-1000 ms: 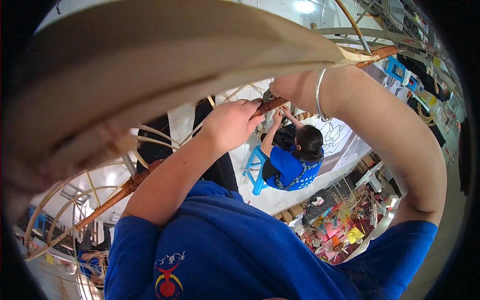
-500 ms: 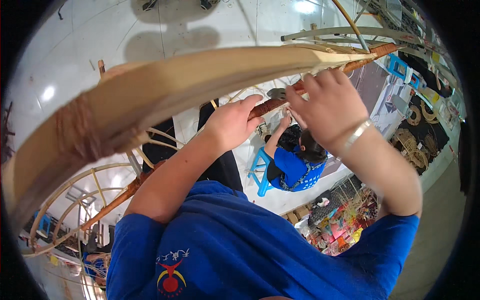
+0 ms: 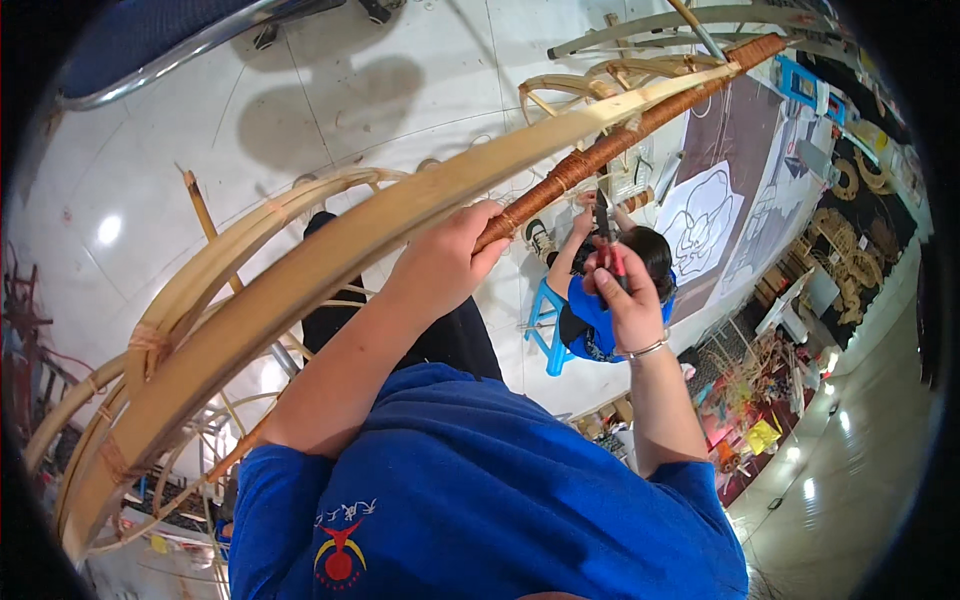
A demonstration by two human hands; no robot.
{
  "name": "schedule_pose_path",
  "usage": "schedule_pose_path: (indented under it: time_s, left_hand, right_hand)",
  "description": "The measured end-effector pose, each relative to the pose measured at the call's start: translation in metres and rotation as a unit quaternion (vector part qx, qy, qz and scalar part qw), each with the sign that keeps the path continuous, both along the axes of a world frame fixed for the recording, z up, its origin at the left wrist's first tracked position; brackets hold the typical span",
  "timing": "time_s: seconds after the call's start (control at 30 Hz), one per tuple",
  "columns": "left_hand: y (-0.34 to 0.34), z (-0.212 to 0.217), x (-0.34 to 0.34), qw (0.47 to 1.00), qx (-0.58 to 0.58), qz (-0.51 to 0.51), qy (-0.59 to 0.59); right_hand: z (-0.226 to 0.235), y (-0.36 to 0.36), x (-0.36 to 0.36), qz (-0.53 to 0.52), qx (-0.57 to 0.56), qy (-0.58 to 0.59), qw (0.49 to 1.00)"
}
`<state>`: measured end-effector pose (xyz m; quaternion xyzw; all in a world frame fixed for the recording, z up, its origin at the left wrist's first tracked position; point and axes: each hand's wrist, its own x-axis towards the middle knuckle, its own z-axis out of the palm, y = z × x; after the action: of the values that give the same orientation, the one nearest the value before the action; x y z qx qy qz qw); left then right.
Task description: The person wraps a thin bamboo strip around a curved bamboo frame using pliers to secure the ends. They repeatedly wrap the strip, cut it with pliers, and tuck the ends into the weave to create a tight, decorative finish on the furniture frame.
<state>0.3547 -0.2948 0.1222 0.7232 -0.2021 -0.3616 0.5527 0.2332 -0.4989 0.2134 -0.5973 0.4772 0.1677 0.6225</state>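
Note:
My left hand [image 3: 450, 255] is closed around a rod wrapped in reddish-brown cord [image 3: 560, 180], just below a broad pale bamboo strip [image 3: 400, 205]. The strip runs from the lower left to the upper right, where it meets the wrapped rod. My right hand [image 3: 630, 300] is closed on a red-handled tool with a dark, narrow blade [image 3: 602, 215]; its exact kind is hard to tell. The blade points up toward the wrapped rod, apart from it. Bent bamboo hoops [image 3: 240, 240], tied with cord, belong to the same frame on the left.
A person in a blue shirt [image 3: 600, 325] sits beyond my right hand on a blue stool [image 3: 545, 325]. A sheet with a line drawing [image 3: 700, 225] lies farther right. Colourful materials [image 3: 740, 420] are heaped at the lower right. A metal-edged blue panel [image 3: 190, 50] shows at the upper left.
My right hand has come down and away from the wrapped rod, with the red-handled tool now showing. The bamboo strip has swung lower on the left. My left hand keeps its hold.

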Motion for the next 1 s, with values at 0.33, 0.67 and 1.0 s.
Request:
schedule_pose_path:
  time_s: [0.33,0.67,1.0]
  left_hand:
    - [-0.003,0.000,-0.001,0.996,0.068,-0.062,-0.005]
    - [-0.034,-0.003,0.027,0.998,-0.041,-0.037,-0.020]
    - [-0.041,-0.015,0.024,0.996,-0.049,-0.069,-0.021]
  right_hand:
    - [-0.018,0.017,-0.015,-0.075,0.051,-0.042,0.995]
    - [-0.018,0.035,-0.052,-0.026,-0.006,-0.031,0.999]
    - [-0.034,0.035,-0.056,-0.040,-0.012,-0.047,0.998]
